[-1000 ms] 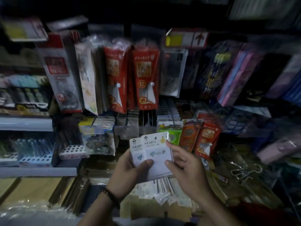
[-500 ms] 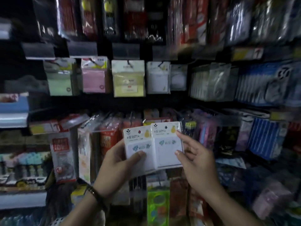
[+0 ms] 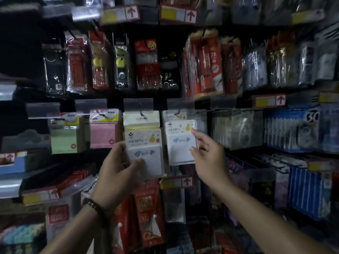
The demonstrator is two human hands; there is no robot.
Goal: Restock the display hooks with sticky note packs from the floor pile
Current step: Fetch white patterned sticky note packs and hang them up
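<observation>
On my feed the sticky note pack (image 3: 180, 143), white with a pear on its header card, is raised to the middle row of the display. It sits directly in front of a matching pack (image 3: 173, 115) that hangs from a hook there. The right grip (image 3: 207, 154) pinches it along its right edge, one fingertip at the top corner and the thumb lower down. I cannot tell whether its hole is over the hook.

A second pack (image 3: 146, 156) of the same kind sits just to the left and a little lower, apart from the first. It overlaps the bottom of a hanging yellow pack (image 3: 140, 123). The left grip (image 3: 117, 167) is closed round it, with the thumb laid across the lower front and the fingers behind its left edge. A dark bracelet (image 3: 93, 205) circles that wrist.

Further left on the same row hang a pink pack (image 3: 102, 134) and a green pack (image 3: 64, 141). Clear label holders (image 3: 138, 105) run above the row. Pen packets (image 3: 146, 65) fill the row above, and blue packets (image 3: 293, 131) hang to the right. The edges of my view are blurred.
</observation>
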